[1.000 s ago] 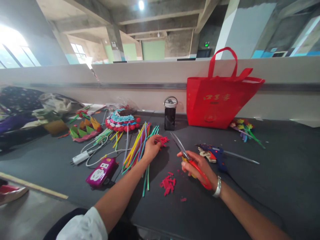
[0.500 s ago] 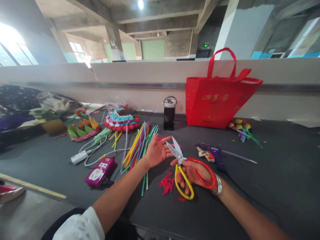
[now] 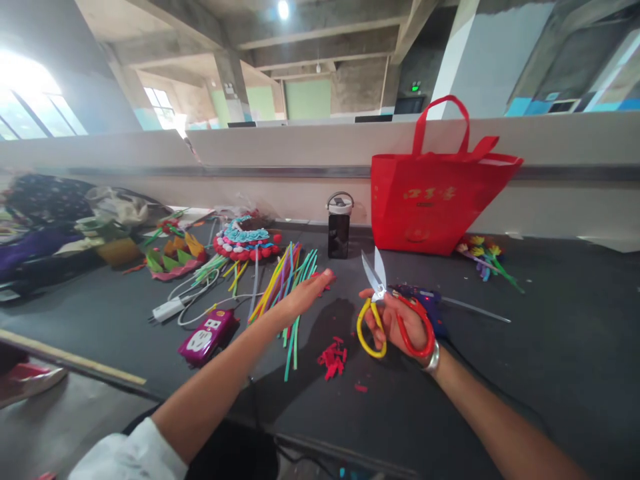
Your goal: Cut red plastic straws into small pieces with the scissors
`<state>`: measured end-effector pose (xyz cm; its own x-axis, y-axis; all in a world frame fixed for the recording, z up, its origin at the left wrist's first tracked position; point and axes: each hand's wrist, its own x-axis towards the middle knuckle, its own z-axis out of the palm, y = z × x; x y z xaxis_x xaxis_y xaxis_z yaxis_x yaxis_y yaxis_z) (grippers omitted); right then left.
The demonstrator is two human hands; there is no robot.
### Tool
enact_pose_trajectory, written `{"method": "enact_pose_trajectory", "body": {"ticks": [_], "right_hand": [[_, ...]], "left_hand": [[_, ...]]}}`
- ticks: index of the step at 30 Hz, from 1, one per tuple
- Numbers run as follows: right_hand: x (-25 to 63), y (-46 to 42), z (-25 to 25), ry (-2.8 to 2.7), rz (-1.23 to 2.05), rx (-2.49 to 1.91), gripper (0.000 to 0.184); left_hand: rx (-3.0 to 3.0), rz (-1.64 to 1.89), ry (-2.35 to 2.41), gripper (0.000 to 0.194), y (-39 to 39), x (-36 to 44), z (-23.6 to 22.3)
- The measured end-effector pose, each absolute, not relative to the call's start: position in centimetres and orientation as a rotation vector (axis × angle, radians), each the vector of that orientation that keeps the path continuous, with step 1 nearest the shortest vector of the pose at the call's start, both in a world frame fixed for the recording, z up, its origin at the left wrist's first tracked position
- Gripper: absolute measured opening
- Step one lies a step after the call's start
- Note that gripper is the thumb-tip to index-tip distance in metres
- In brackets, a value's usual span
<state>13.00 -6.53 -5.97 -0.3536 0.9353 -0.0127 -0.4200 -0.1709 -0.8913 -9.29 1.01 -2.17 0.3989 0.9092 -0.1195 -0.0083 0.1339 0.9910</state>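
Observation:
In my right hand (image 3: 403, 320) is a pair of scissors (image 3: 379, 293) with one yellow and one red handle loop. Its blades point up and away from me, spread apart. My left hand (image 3: 313, 288) reaches over the far end of the colourful strips (image 3: 280, 283), beside some red pieces (image 3: 329, 283) on the table. Its fingers are mostly hidden behind the back of the hand, so I cannot see whether they hold anything. Between my forearms lies a small pile of cut red pieces (image 3: 333, 360), with a stray one (image 3: 361, 388) nearer to me.
A glue gun (image 3: 435, 310) with a glue stick lies beyond my right hand, partly covered by it. A dark bottle (image 3: 339, 233) and a red bag (image 3: 440, 207) stand at the back. Leftward are a purple device (image 3: 207, 337), a white plug (image 3: 169, 310) and decorated crowns (image 3: 245, 240).
My left hand has turned from palm-up to lying lower over the red pieces, away from the scissors. My right hand has shifted right and up with the scissors, off the table's red pile.

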Motion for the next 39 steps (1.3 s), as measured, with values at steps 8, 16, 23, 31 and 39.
{"method": "enact_pose_trajectory", "body": {"ticks": [8,16,23,31,39], "right_hand": [[13.5,-6.0,-6.1,-0.98,1.607,-0.646,0.044],[14.4,-5.3,-6.5,-0.915,1.539,-0.594,0.038],[15.1,-4.9,-6.8,-0.882,1.489,-0.609,0.037],[14.8,-5.1,-7.2,-0.903,1.552,-0.618,0.04],[15.1,-4.8,-7.8,-0.89,1.547,-0.673,0.04]], "left_hand": [[1.46,0.881,1.05,0.049,-2.1,-10.9,-6.2],[1.523,0.72,0.99,0.068,-1.1,-4.6,-5.8],[1.506,0.467,0.608,0.058,-1.3,-4.5,-5.9],[1.367,0.527,0.715,0.05,-2.5,-10.6,-3.8],[2.375,0.483,0.922,0.043,-0.4,-13.1,-5.1]]}}
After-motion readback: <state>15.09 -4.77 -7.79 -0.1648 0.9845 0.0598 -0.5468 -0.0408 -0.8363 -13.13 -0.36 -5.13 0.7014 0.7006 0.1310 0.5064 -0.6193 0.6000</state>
